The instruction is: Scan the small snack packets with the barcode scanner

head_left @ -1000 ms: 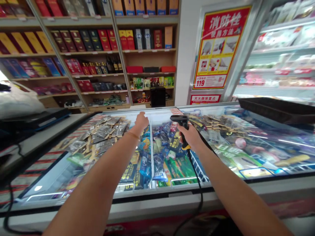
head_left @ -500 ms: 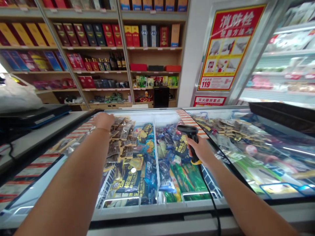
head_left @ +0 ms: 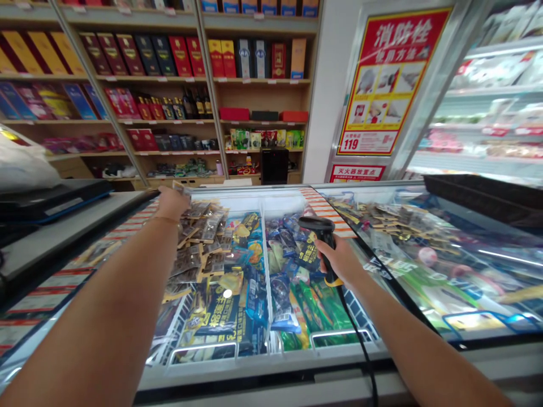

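Observation:
At the back left of the open chest freezer [head_left: 203, 364], my left hand [head_left: 170, 202] is closed, with part of a clear-wrapped ice cream bar [head_left: 181, 187] showing beyond its fingers. Below and right of that hand lies a heap of similar brown bars [head_left: 203, 240] in clear wrappers. My right hand [head_left: 339, 260] grips a black and yellow barcode scanner [head_left: 320, 229] by its handle, above the right basket. From the handle a black cable runs down over the front edge. Blue and yellow ice cream packs [head_left: 227, 308] lie beneath, and green ones [head_left: 316, 305] fill the front right.
A white divider [head_left: 267, 282] splits the baskets. Glass lids lie on both sides, and the right one [head_left: 424, 271] covers more goods. A dark device [head_left: 55, 200] and a white bag [head_left: 21, 164] sit at left. Stocked shelves [head_left: 161, 82] stand behind.
My left hand has risen slightly at the heap's back edge, and a wrapped bar now shows at its fingers. The scanner stays in my right hand. The view has shifted a little.

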Tool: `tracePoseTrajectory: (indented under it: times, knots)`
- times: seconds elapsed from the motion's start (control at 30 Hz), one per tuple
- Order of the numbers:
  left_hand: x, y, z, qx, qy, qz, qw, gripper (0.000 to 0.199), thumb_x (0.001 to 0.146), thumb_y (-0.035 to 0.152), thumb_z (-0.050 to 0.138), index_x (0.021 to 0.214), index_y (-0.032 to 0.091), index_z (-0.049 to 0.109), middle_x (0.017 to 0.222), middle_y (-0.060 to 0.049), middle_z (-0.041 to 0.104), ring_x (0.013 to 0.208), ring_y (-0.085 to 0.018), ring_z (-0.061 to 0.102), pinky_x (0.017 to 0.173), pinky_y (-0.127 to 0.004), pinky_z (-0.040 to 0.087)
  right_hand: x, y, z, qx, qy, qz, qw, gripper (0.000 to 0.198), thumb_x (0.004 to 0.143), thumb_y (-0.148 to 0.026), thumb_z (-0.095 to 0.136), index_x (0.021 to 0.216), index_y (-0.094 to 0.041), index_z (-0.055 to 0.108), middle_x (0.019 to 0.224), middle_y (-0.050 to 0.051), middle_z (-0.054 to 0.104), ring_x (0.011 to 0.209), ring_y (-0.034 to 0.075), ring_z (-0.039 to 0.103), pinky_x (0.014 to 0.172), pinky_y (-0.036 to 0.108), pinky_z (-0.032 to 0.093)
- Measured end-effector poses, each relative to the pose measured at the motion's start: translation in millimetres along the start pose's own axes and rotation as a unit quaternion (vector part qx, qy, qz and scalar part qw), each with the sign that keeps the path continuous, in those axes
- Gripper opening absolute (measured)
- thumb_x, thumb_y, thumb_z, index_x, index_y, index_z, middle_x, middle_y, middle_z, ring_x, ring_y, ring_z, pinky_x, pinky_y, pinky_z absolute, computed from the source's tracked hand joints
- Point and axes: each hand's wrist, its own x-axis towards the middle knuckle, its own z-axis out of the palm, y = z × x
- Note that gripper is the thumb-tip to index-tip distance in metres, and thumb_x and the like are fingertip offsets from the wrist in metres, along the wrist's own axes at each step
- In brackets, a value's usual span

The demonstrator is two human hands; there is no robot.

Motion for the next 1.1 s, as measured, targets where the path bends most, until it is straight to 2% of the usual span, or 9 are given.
tracePoseTrajectory:
  times: [0.07, 0.13, 0.23, 0.33, 0.43, 0.53, 0.77, 0.9, 1.1]
  knots:
    - [-8.0, 17.8, 1.8, -0.040, 0.029, 0.017, 0.999, 0.064, 0.081, 0.016, 0.072, 0.133, 0.001, 0.038, 0.137, -0.028, 0.055, 0.126, -0.030, 0.056, 0.105, -0.043, 0.043, 0.1, 0.6, 0.3, 0.000, -0.004, 0.005, 1.000, 0.030, 0.078, -0.044, 0.067, 0.086, -0.022, 0.048, 0.059, -0.006, 0.055, 0.036, 0.012, 0.054, 0.038, 0.024, 0.041]
    - [-23.9, 42.5, 9.4, -0.112, 0.037, 0.036, 0.992, 0.058, 0.082, 0.017, 0.071, 0.132, 0.006, 0.045, 0.131, -0.020, 0.061, 0.121, -0.025, 0.060, 0.105, -0.038, 0.044, -0.4, 1.0, 0.6, -0.001, -0.004, 0.006, 1.000, 0.029, 0.079, -0.044, 0.066, 0.088, -0.022, 0.050, 0.060, -0.006, 0.056, 0.037, 0.012, 0.054, 0.039, 0.024, 0.042]
    - [-69.4, 81.9, 33.5, -0.249, -0.085, 0.017, 0.965, 0.023, 0.082, 0.016, 0.069, 0.104, 0.013, 0.062, 0.103, -0.010, 0.071, 0.105, -0.023, 0.067, 0.096, -0.039, 0.052, -2.5, 1.1, 0.5, 0.004, 0.003, 0.004, 1.000, 0.028, 0.080, -0.043, 0.066, 0.089, -0.022, 0.051, 0.059, -0.006, 0.056, 0.037, 0.011, 0.053, 0.039, 0.024, 0.042]
    - [-133.1, 107.1, 67.6, -0.377, -0.243, -0.068, 0.891, 0.009, 0.083, 0.021, 0.069, 0.086, 0.017, 0.062, 0.090, -0.008, 0.070, 0.096, -0.023, 0.068, 0.086, -0.041, 0.057, -5.5, 1.3, -1.1, 0.004, 0.009, 0.007, 1.000, 0.028, 0.079, -0.043, 0.067, 0.089, -0.022, 0.052, 0.059, -0.006, 0.056, 0.037, 0.011, 0.053, 0.039, 0.023, 0.042]
    - [-190.8, 111.3, 99.4, -0.441, -0.297, -0.105, 0.840, 0.013, 0.082, 0.021, 0.071, 0.081, 0.017, 0.059, 0.094, -0.008, 0.069, 0.094, -0.020, 0.067, 0.083, -0.037, 0.059, -7.9, 2.4, -3.5, 0.005, 0.001, 0.004, 1.000, 0.029, 0.078, -0.044, 0.067, 0.088, -0.022, 0.051, 0.058, -0.006, 0.055, 0.036, 0.011, 0.052, 0.038, 0.023, 0.042]
    - [-223.0, 102.5, 120.2, -0.473, -0.302, -0.129, 0.817, 0.012, 0.084, 0.021, 0.069, 0.083, 0.017, 0.058, 0.093, -0.006, 0.068, 0.088, -0.016, 0.067, 0.082, -0.035, 0.060, -9.2, 3.0, -5.4, -0.008, 0.000, -0.001, 1.000, 0.028, 0.078, -0.044, 0.066, 0.086, -0.022, 0.051, 0.059, -0.006, 0.056, 0.036, 0.011, 0.053, 0.039, 0.023, 0.043]
    - [-228.4, 84.4, 137.2, -0.472, -0.307, -0.071, 0.823, 0.008, 0.090, 0.024, 0.062, 0.090, 0.016, 0.059, 0.092, -0.006, 0.066, 0.078, -0.013, 0.065, 0.076, -0.032, 0.061, -14.8, 1.6, -3.3, -0.041, -0.025, -0.017, 0.999, 0.025, 0.081, -0.043, 0.063, 0.087, -0.022, 0.051, 0.061, -0.006, 0.056, 0.037, 0.011, 0.054, 0.040, 0.024, 0.044]
    - [-226.0, 84.1, 142.1, -0.467, -0.318, -0.072, 0.822, 0.017, 0.092, 0.033, 0.060, 0.087, 0.017, 0.056, 0.089, -0.005, 0.064, 0.079, -0.013, 0.064, 0.078, -0.033, 0.061, -19.1, 2.6, 0.9, -0.048, -0.039, -0.019, 0.998, 0.024, 0.083, -0.042, 0.062, 0.089, -0.022, 0.051, 0.062, -0.005, 0.056, 0.037, 0.011, 0.054, 0.040, 0.024, 0.044]
    - [-225.2, 83.8, 142.9, -0.480, -0.323, -0.059, 0.814, 0.012, 0.091, 0.029, 0.061, 0.088, 0.019, 0.056, 0.096, -0.004, 0.063, 0.082, -0.013, 0.063, 0.081, -0.036, 0.061, -22.8, 2.3, 3.8, -0.065, -0.046, -0.017, 0.997, 0.024, 0.084, -0.042, 0.061, 0.091, -0.020, 0.052, 0.060, -0.005, 0.055, 0.037, 0.011, 0.053, 0.041, 0.024, 0.044]
